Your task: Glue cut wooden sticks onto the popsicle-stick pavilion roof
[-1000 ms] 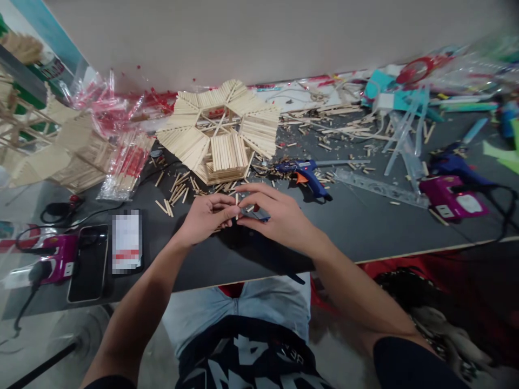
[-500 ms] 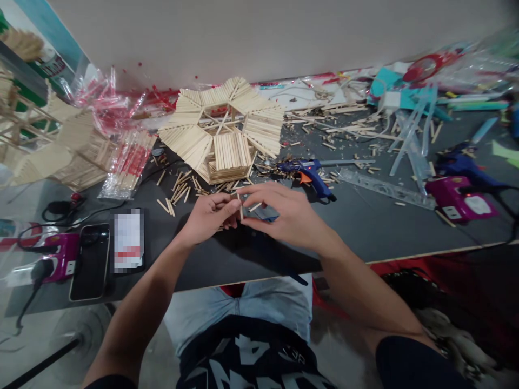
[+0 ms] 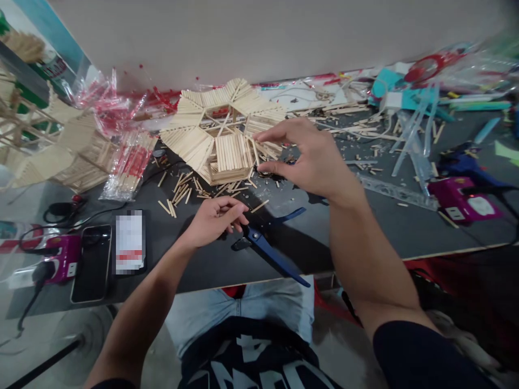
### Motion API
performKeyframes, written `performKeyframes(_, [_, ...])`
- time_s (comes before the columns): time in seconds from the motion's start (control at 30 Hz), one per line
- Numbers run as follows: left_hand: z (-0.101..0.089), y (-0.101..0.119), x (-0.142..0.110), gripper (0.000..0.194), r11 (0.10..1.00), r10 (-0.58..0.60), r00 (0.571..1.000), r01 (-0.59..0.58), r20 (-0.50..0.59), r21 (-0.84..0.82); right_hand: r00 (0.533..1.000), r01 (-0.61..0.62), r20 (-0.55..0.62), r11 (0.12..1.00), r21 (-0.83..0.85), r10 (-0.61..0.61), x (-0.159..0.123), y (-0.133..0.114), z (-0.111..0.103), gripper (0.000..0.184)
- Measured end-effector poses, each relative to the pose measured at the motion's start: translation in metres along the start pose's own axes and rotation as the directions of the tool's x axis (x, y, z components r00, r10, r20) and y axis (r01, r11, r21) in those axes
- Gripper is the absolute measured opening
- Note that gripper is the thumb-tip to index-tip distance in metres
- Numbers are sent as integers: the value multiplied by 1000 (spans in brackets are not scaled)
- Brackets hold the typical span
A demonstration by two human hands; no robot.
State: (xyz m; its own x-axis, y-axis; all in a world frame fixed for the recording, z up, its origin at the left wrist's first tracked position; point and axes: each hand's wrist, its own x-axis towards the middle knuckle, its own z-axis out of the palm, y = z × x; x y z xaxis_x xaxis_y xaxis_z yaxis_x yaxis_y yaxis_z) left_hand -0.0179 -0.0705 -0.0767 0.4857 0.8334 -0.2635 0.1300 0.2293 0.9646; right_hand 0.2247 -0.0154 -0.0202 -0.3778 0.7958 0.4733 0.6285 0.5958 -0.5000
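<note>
My right hand [image 3: 310, 156] reaches to the near right side of a wooden-stick model [image 3: 198, 146]. Its thumb and forefinger pinch a short wooden stick [image 3: 256, 153] by the ends, upright beside the model's box-shaped part. My left hand [image 3: 217, 219] stays low over the table, fingers curled and thumb pressed against them; whatever lies inside them is hidden. Just right of it lies a pair of blue-handled cutters [image 3: 273, 254], partly behind its fingertips. One loose stick [image 3: 260, 206] rests above the cutters. My right hand covers most of the blue glue gun.
Cut sticks [image 3: 180, 189] lie scattered before the model. At left are a bag of sticks [image 3: 130, 165], two phones [image 3: 91, 265] and a purple power adapter [image 3: 60, 259]. A clear ruler [image 3: 397, 192] and another purple adapter [image 3: 464, 200] are at right.
My right hand has left my left hand and moved up and right to the model, carrying the short stick. My left hand has stayed nearly in place. The cutters are now uncovered.
</note>
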Motion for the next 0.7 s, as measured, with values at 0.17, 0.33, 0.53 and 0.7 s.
performKeyframes(0.17, [0,1,1,31,1000,-13,1000,13,2,0,1000,-3,30,999,-37,4,1,4,4,37])
performKeyframes(0.33, [1,1,1,30,1000,-19,1000,19,7,7,1000,16,18,995,-94,-14,0,6,4,37])
performKeyframes(0.53, [2,0,1,31,999,-17,1000,16,15,35,998,59,28,994,-93,-57,2,7,4,39])
performKeyframes(0.7, [2,2,1,30,999,-19,1000,19,22,41,993,95,71,993,-71,-90,5,11,3,34])
